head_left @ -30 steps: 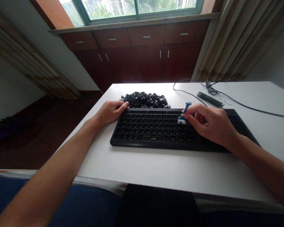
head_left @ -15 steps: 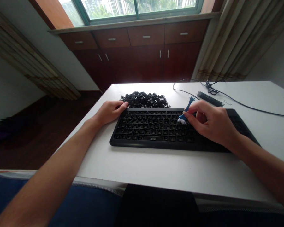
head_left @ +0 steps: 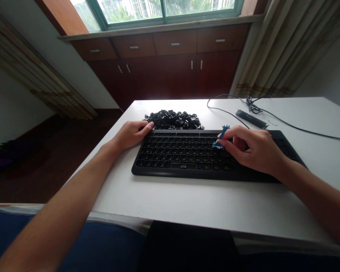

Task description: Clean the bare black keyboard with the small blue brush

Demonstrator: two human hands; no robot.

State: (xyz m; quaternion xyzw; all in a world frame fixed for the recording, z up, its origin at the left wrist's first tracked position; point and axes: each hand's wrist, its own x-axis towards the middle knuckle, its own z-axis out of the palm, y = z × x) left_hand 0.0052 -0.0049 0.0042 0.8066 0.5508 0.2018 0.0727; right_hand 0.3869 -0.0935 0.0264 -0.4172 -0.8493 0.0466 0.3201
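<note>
Right hand (head_left: 251, 149): my fingers pinch a small blue brush with white bristles (head_left: 221, 136), its head down on the long black keyboard with exposed key sockets (head_left: 181, 152), which lies on the white counter (head_left: 187, 200). Left hand (head_left: 133, 133): at the keyboard's far left corner, beside a heap of loose black keycaps (head_left: 172, 120); I cannot tell whether its fingers grip.

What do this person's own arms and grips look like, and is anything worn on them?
The left forearm and right forearm are bare, no sleeves in view. The left grip and right grip are ungloved hands; I see no ring, watch, cable or marking.
</note>
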